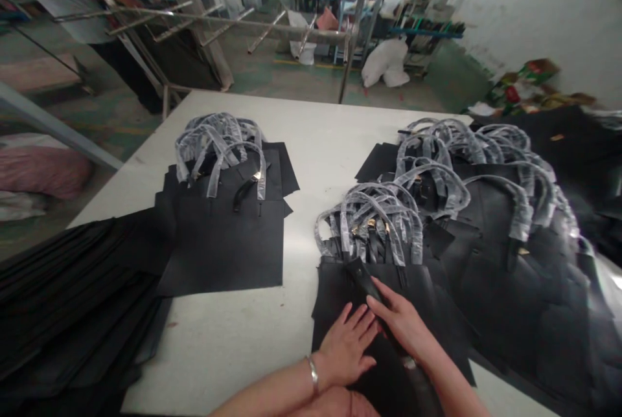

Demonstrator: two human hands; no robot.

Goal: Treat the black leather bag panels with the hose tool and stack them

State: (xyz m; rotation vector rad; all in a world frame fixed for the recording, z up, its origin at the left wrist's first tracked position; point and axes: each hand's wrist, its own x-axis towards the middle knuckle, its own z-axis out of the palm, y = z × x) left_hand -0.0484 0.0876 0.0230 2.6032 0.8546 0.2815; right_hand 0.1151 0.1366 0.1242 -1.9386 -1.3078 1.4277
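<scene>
My right hand (401, 320) is wrapped round a long black strip (364, 281) that lies slantwise over a stack of black panels (333, 300). Beside it, my left hand (346, 346) rests with spread fingers, its fingertips by the strip, and a silver bangle is on the wrist. Clear-wrapped handles (379, 216) with gold-coloured metal parts lie along the top of this stack. A second stack of black panels (233, 242) with similar wrapped handles (221, 145) sits left on the white table (238, 333).
More black panels (525, 300) with wrapped handles (451, 138) cover the table's right side. A fanned pile of black sheets (82, 294) is at the left. Beyond the far edge stands a metal rack (291, 28). A person (82, 2) is at the upper left.
</scene>
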